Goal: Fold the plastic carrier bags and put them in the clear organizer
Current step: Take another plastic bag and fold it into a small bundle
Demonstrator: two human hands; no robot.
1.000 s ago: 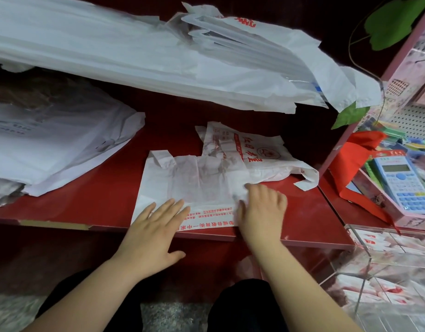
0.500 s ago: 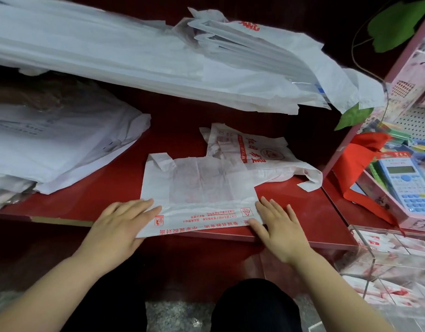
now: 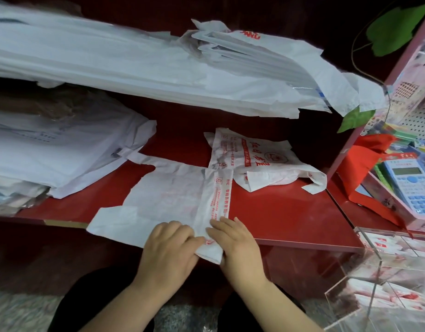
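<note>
A white carrier bag (image 3: 173,195) with red print lies flat on the red shelf (image 3: 285,214), handles to the left, its printed bottom strip running towards me. The near corner hangs over the shelf's front edge. My left hand (image 3: 168,250) and my right hand (image 3: 235,248) meet at that corner. Each holds it with fingers on top, and both thumbs are hidden beneath. A second crumpled printed bag (image 3: 259,164) lies behind on the shelf. The clear organizer (image 3: 350,283) stands at the lower right with folded bags inside.
Stacks of white bags (image 3: 63,159) fill the shelf's left side, and more bags (image 3: 158,68) hang off the shelf above. On the right are a blue calculator (image 3: 413,185), red cloth (image 3: 365,168) and green leaves (image 3: 357,118). My dark-trousered knees sit below the shelf.
The bag has been turned a quarter turn, so its printed strip now points towards me. Both hands came together from the bag's two front corners to one near corner.
</note>
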